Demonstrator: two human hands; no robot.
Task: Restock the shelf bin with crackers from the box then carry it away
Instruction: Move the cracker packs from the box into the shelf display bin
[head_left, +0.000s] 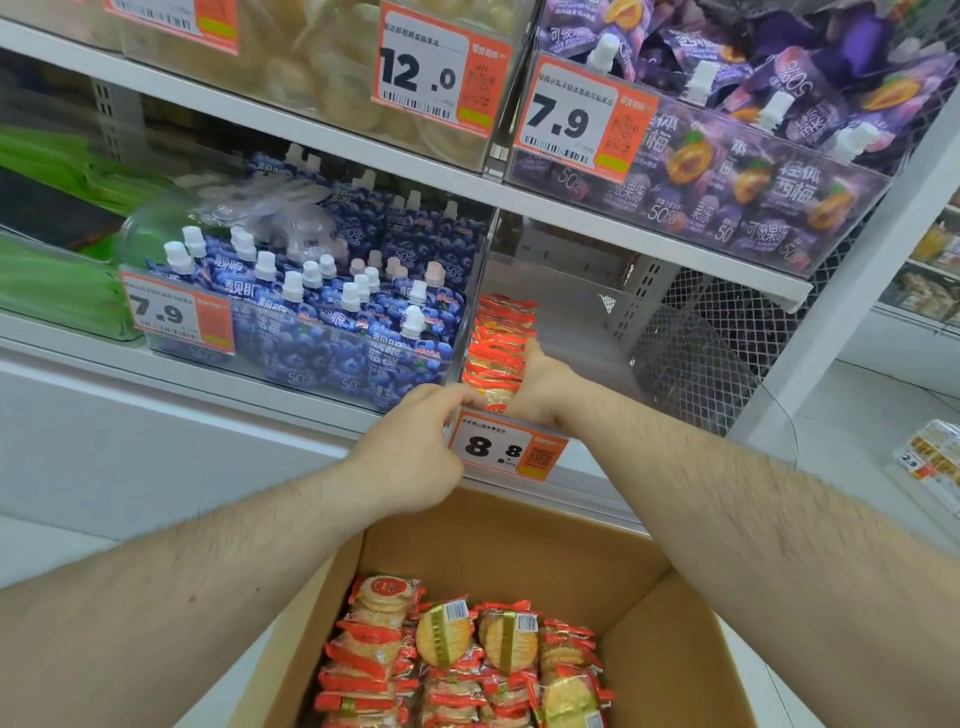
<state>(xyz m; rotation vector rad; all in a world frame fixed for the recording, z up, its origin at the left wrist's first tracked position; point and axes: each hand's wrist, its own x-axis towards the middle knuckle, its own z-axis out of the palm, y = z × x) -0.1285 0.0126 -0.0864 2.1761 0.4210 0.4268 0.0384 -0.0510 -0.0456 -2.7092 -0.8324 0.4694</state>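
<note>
Both my arms reach forward to a clear shelf bin (597, 332). My left hand (415, 447) curls over its front edge beside an 8.8 price tag (506, 451). My right hand (540, 384) presses against a row of crackers (498, 343) standing along the bin's left wall. Below, an open cardboard box (519, 535) holds more cracker packs (467, 660). Blue pouches (332, 312) fill the neighbouring bin.
</note>
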